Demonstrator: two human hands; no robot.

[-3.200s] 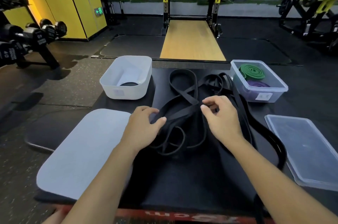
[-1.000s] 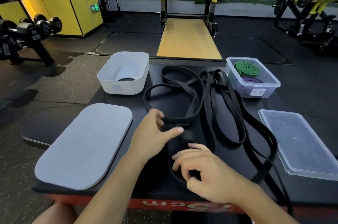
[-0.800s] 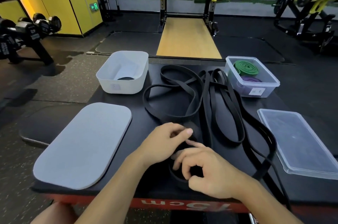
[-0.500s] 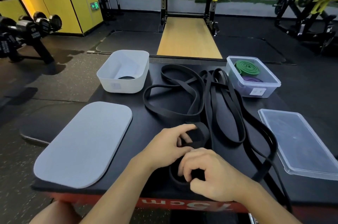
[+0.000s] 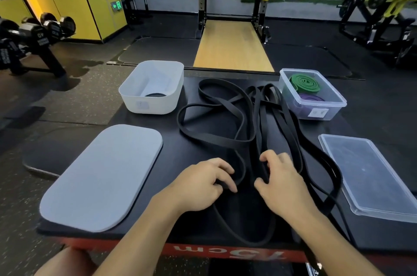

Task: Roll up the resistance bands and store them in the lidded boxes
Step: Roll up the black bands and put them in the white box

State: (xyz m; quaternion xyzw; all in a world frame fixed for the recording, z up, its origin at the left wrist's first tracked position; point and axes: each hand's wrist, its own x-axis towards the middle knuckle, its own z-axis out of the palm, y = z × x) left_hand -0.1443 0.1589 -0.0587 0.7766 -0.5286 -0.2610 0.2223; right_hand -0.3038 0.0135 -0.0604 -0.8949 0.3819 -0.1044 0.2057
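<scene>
You are partway through. The clear box (image 5: 316, 106) at the far right corner of the desk (image 5: 171, 151) holds a green roll (image 5: 304, 82) with a purple roll (image 5: 312, 98) just beside it. The white box (image 5: 153, 105) at the far left corner holds one black roll (image 5: 155, 95) against its near wall. Those three look done.

What is left is the bulk of the work. The black bands (image 5: 225, 138) lie loose and crossed over one another in the middle of the desk, from between the two boxes to the near edge, where one loop hangs over. How many bands are in the tangle cannot be told.

Your left hand (image 5: 203, 183) has fingers and thumb curled onto one strand near the near edge. Your right hand (image 5: 282, 183), just beside it, has its fingers curled round a few strands that run toward the far edge. No started coil shows under either hand, so you seem to be separating one band from the rest, not winding yet.

Both boxes are open. The grey lid (image 5: 101, 176) lies flat at the near left corner, and the clear lid (image 5: 370, 174) lies along the right edge, apart from its box. After the rolling, both lids have to go on.
</scene>
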